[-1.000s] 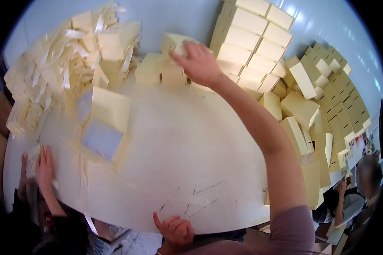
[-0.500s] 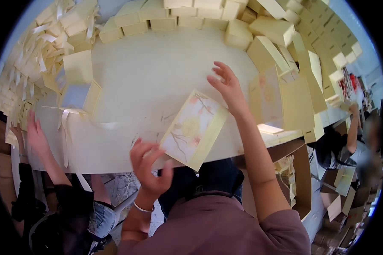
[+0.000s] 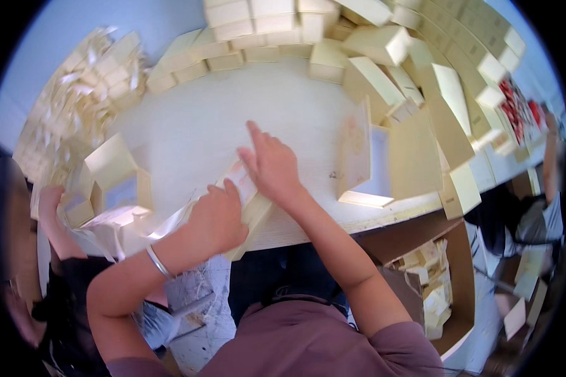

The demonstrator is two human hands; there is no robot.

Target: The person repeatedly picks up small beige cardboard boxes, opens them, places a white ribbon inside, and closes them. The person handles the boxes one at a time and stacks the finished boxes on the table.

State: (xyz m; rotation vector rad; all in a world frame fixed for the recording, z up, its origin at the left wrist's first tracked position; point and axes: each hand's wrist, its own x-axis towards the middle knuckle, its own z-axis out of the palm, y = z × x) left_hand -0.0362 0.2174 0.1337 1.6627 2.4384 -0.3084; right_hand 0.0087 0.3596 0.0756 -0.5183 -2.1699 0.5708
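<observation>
White tabletop (image 3: 188, 119) curves before you, with cream cardboard boxes (image 3: 233, 28) stacked along its far side. At the near edge sits a floral-printed cream box (image 3: 256, 213), aslant; your left hand (image 3: 217, 217) covers it, grip hidden, while your right hand (image 3: 271, 164) is loose beside it, index finger and thumb spread.

Cream box (image 3: 255, 215), pink-marked top, aslant at near edge of table (image 3: 188, 119), partly hidden.

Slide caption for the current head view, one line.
Left hand and right hand at a cream box, with stacked boxes beyond.
</observation>
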